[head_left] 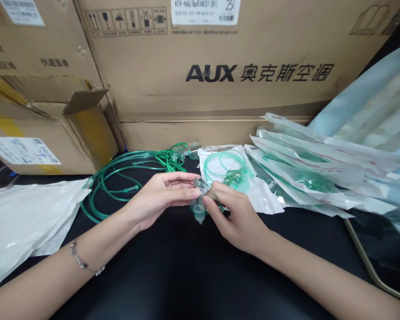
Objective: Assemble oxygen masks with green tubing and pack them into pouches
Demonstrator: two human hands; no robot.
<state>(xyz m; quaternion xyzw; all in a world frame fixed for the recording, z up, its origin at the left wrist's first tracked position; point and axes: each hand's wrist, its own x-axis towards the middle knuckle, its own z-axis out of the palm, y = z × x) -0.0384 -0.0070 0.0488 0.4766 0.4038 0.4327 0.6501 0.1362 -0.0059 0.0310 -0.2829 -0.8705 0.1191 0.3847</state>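
Note:
My left hand [158, 198] and my right hand [235, 218] meet over the black table [173, 271], both gripping a small clear plastic mask piece [200, 202] with a short spout at its bottom. Loose green tubing [120, 178] lies coiled just behind my left hand. Right behind my right hand sits a sealed pouch [235, 171] with a green tubing coil inside.
A fanned pile of sealed pouches [316, 173] covers the right side. An empty white pouch [23, 213] lies at the left. Big cardboard boxes [220, 75] wall off the back, with smaller boxes [43, 133] at the far left. A metal-edged tray [370, 262] sits at the lower right.

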